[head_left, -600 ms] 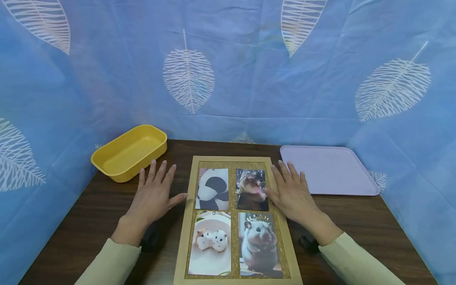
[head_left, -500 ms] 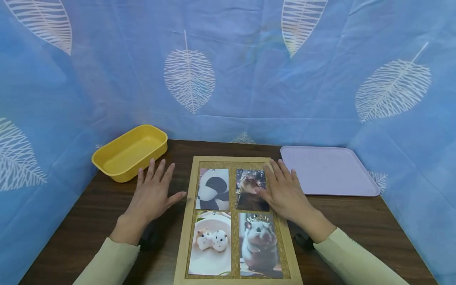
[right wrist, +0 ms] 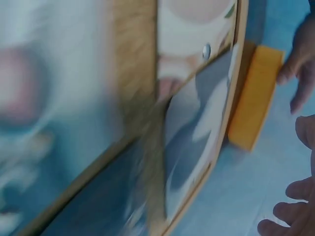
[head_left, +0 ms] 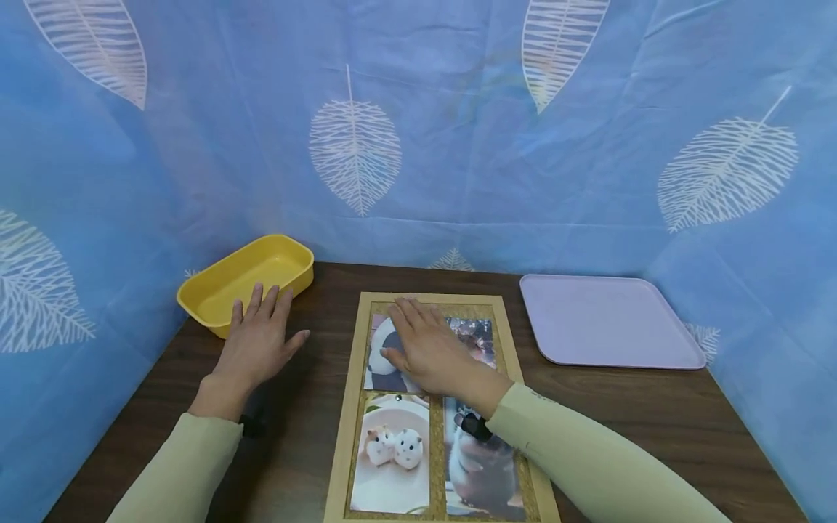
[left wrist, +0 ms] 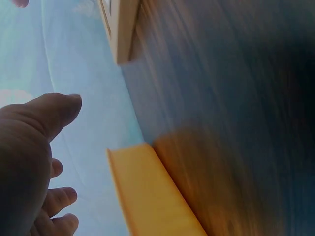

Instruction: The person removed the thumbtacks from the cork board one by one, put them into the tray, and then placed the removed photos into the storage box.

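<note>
A wood-framed cork board point(head_left: 346, 436) lies on the table with photos in two rows. My right hand point(head_left: 428, 349) is over its upper half, fingers straight, partly covering the panda photo point(head_left: 382, 341) and the dark animal photo point(head_left: 484, 338). Below are a photo of two hamsters point(head_left: 395, 472) and a crowned hamster photo point(head_left: 484, 479), partly hidden by my right wrist. In the right wrist view the hand looks raised off the board. My left hand point(head_left: 255, 341), fingers spread and holding nothing, is by the near side of the yellow basin point(head_left: 219, 287); the left wrist view shows it in the air.
At the back right lies a flat lilac tray point(head_left: 608, 319). The dark wooden table point(head_left: 628, 414) runs back to a blue curtain point(head_left: 431, 160) with white leaf prints. A silver pin point(head_left: 398, 397) shows at the top of the two-hamster photo.
My right hand has moved left from the board's right edge across its upper part. My left hand has shifted left, away from the frame, towards the basin. The view has tipped slightly.
</note>
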{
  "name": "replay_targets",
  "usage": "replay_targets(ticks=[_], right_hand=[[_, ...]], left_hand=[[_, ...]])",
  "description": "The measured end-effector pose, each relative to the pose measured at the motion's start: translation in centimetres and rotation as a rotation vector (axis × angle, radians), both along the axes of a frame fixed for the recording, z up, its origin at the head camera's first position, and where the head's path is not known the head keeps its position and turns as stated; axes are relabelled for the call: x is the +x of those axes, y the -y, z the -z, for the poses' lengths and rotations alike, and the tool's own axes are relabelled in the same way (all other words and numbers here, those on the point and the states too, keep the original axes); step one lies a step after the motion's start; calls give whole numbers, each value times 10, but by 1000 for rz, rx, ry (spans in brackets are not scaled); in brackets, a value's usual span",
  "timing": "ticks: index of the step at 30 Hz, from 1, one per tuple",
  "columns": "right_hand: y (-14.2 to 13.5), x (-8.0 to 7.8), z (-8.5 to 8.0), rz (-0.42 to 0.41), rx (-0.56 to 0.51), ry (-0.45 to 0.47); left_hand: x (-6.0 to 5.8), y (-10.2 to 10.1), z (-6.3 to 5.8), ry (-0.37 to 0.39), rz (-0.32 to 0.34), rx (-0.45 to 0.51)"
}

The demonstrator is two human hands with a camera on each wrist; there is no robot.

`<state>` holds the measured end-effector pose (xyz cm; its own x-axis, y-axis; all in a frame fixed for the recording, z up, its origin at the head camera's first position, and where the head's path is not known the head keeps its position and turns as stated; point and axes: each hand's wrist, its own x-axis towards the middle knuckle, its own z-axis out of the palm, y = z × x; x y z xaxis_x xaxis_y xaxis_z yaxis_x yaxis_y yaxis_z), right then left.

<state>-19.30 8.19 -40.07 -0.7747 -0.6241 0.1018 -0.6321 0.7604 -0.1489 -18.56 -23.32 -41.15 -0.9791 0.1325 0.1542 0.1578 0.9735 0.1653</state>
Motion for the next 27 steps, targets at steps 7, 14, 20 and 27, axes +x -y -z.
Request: replay_targets(ticks=[7, 14, 20, 27], right_hand=[[50, -9, 8, -95, 43, 57], [86, -6, 20, -135, 115, 167], [94, -2, 31, -127, 175, 191], [91, -2, 36, -118, 202, 211]], left_hand=[[-18, 22, 5, 36, -61, -5], [-33, 39, 11, 120, -103, 0], [-38, 43, 16, 171, -108, -9], [-27, 29, 8, 230, -100, -28]])
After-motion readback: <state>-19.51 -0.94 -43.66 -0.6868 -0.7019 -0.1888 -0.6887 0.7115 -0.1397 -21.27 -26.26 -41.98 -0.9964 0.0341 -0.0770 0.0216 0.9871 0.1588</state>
